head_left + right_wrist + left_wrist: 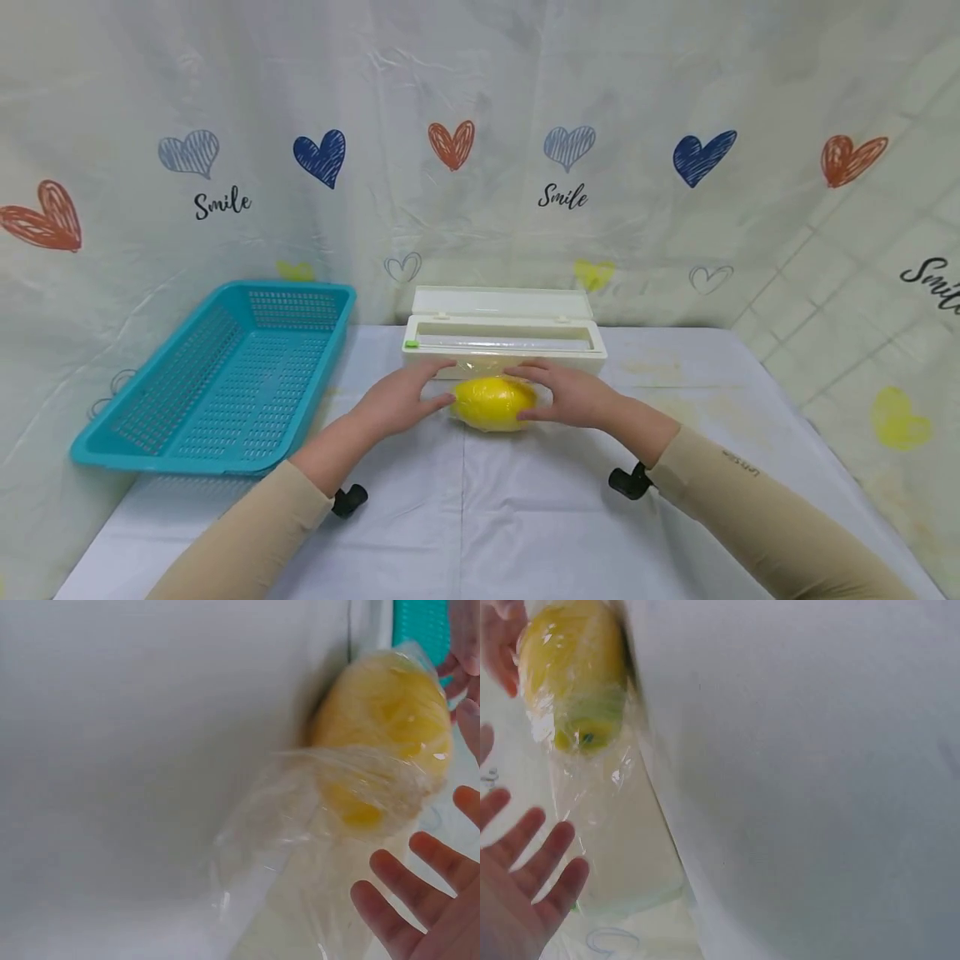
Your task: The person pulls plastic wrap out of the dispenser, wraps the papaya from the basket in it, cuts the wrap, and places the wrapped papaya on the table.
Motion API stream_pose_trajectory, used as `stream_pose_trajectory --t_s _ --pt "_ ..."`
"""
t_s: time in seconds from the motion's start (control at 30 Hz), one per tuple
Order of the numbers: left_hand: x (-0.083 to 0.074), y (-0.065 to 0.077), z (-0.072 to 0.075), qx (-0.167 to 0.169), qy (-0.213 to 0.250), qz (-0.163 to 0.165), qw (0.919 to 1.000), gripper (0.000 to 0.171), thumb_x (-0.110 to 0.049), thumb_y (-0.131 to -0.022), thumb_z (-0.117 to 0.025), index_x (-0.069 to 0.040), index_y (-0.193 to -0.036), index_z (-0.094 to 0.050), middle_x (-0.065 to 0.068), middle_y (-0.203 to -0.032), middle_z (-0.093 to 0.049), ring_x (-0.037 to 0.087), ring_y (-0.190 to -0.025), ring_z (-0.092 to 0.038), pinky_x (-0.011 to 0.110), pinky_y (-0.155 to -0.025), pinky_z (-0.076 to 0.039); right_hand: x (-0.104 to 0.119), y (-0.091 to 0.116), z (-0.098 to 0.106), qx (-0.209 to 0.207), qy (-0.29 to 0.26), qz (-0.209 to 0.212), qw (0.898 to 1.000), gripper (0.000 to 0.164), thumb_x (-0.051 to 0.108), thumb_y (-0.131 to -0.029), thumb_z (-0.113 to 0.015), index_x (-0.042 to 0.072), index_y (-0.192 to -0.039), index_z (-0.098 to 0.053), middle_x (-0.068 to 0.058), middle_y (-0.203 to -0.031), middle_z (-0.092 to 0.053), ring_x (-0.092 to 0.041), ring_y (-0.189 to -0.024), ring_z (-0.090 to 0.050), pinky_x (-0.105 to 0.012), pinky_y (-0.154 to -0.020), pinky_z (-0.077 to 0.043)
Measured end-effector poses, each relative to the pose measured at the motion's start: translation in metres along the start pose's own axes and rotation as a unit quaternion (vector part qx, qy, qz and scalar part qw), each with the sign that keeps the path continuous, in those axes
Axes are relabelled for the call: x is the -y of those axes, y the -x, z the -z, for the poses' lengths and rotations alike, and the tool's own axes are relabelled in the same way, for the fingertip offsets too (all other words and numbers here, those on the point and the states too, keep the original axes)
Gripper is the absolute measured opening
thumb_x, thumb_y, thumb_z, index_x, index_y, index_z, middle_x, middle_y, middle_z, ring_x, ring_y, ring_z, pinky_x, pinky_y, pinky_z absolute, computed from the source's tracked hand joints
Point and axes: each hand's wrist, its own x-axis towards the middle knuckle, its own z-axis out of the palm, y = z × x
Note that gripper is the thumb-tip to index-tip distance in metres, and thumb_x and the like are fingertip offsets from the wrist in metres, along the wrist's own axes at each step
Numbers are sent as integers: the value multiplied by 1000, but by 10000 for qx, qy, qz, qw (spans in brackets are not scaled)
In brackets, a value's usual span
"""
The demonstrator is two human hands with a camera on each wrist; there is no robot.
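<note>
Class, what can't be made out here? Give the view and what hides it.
Head view: the lower front of the white box, partly behind left hand and right hand.
Head view: underside of the yellow fruit, hidden by its upper side.
Right wrist view: most of the turquoise basket, beyond the top edge.
Head view: end of rightmost lettering, cut by the edge.

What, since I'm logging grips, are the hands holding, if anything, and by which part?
Nothing is held: the left hand and right hand are open on either side of the wrapped fruit, neither gripping it.
</note>
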Motion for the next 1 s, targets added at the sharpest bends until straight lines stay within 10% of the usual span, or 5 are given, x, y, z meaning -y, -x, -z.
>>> stream_pose_trajectory --t_s 0.33,1.0 --pt "14 -12 6 -1517 557 1062 9811 65 -45 -92 -68 -18 -146 -44 13 -146 -40 33 -129 -45 50 -105 -42 6 -38 26 -221 -265 179 9992 50 49 -91 -68 30 -136 -61 3 -131 -61 -22 -114 -59 -42 -95 -49" --pt "48 -47 6 -1130 1205 1586 9734 83 -57 -83 -74 -22 -150 -41 12 -151 -35 32 -123 -50 50 -102 -45 64 -154 29 436 -325 159 9984 34 35 -96 -67 21 -127 -69 4 -103 -68 -15 -94 -59 -31 -88 -50"
